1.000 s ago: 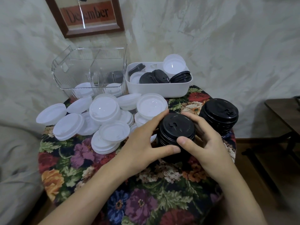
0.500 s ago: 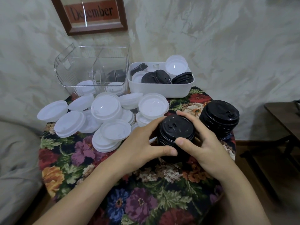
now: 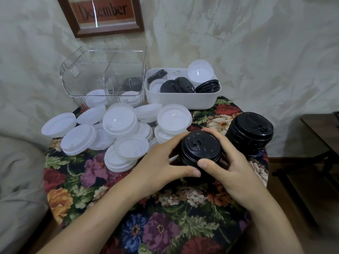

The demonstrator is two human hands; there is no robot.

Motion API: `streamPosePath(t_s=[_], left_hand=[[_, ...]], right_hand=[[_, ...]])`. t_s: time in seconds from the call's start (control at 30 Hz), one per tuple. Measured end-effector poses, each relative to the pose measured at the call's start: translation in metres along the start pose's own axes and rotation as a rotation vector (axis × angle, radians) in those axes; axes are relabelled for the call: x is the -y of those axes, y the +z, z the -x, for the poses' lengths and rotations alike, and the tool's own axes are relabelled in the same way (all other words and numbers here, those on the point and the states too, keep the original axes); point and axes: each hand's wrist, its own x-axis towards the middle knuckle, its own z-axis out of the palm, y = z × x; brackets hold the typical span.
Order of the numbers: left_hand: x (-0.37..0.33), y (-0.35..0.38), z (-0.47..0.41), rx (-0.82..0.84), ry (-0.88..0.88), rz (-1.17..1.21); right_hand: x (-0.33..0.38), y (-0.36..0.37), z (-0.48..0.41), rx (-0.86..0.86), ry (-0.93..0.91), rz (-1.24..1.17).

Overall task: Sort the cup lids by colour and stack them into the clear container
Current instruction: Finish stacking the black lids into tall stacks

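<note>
My left hand (image 3: 161,162) and my right hand (image 3: 231,165) wrap around a stack of black lids (image 3: 200,153) on the flowery table (image 3: 165,208). White lids (image 3: 119,132) lie beside it. The clear container (image 3: 104,76) sits at the back.

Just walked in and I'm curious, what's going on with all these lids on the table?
A person is sorting cup lids on a floral table. The left hand and right hand grip a stack of black lids; a second black stack stands to its right. Loose white lids are heaped at left. Behind, the clear container holds a few lids, the white bin a mix.
</note>
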Motion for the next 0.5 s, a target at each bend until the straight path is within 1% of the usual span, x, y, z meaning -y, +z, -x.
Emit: streamPosePath(t_s=[0.23,0.4,0.5], left_hand=[[-0.002,0.002,0.001,-0.014,0.009,0.007],[0.001,0.002,0.0,-0.001,0.003,0.042],[0.003,0.0,-0.001,0.047,-0.001,0.106]], right_hand=[[0.006,0.015,0.008,-0.161,0.007,0.078],[0.006,0.018,0.009,-0.191,0.012,0.057],[0.004,0.02,0.007,-0.203,0.008,0.022]])
